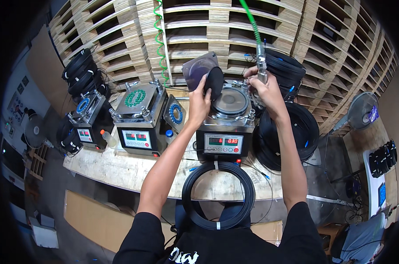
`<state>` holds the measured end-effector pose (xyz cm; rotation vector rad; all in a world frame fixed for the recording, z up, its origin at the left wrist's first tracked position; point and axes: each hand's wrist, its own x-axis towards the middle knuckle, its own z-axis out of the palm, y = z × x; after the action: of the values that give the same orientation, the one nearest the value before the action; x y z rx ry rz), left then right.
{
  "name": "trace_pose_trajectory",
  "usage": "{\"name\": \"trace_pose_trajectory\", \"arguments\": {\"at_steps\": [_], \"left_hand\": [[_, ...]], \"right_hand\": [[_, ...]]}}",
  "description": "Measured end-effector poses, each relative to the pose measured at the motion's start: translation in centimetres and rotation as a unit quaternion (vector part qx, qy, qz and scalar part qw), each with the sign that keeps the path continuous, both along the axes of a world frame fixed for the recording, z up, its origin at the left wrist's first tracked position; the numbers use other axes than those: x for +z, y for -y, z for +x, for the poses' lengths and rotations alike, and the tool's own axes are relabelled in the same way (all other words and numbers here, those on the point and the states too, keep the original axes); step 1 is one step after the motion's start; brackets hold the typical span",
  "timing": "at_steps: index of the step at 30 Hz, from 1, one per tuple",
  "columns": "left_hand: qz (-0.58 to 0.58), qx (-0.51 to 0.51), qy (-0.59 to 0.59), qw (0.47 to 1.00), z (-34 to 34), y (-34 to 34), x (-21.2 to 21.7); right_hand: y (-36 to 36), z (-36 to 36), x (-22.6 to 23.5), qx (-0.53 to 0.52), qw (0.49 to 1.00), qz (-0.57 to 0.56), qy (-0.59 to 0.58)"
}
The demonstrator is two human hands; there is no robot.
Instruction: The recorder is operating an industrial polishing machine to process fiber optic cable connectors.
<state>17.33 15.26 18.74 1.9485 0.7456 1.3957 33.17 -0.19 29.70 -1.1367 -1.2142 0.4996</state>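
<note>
My left hand (200,102) grips a thin black round pad (215,82) by its edge, tilted above the right-hand polishing machine (222,140). A grey square plate (195,72) shows just behind the fingers; whether they also hold it, I cannot tell. My right hand (265,90) is wrapped round an air blow gun (262,72), which hangs from a green coiled hose (251,20). Both hands are over the machine's round grey platen (230,100), which lies uncovered on top.
A coil of black cable (189,184) overhangs the bench's front edge. Two more polishing machines (136,119) stand to the left, with small bottles (169,134) between. Black cable coils (291,132) are piled at right. Stacked wooden pallets (186,33) rise behind; a fan (360,110) stands far right.
</note>
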Motion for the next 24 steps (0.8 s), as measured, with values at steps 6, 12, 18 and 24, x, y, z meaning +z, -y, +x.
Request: {"name": "trace_pose_trajectory", "arguments": {"at_steps": [6,12,18,24], "left_hand": [[0.044,0.017,-0.067,0.997,-0.2,1.0,1.4],[0.216,-0.161,-0.285,0.920,-0.9,0.4,3.9],[0.217,-0.311,-0.473,0.796,-0.4,-1.3,4.6],[0.198,-0.311,-0.438,0.820,0.5,-2.2,3.7]], "right_hand": [[0.1,3.5,-2.2,-0.008,0.998,-0.060,0.013],[2.2,5.7,-0.9,-0.014,0.997,-0.071,0.037],[3.7,6.9,-0.1,0.016,0.993,-0.116,-0.030],[3.4,7.9,-0.7,0.009,0.991,-0.136,-0.005]]}}
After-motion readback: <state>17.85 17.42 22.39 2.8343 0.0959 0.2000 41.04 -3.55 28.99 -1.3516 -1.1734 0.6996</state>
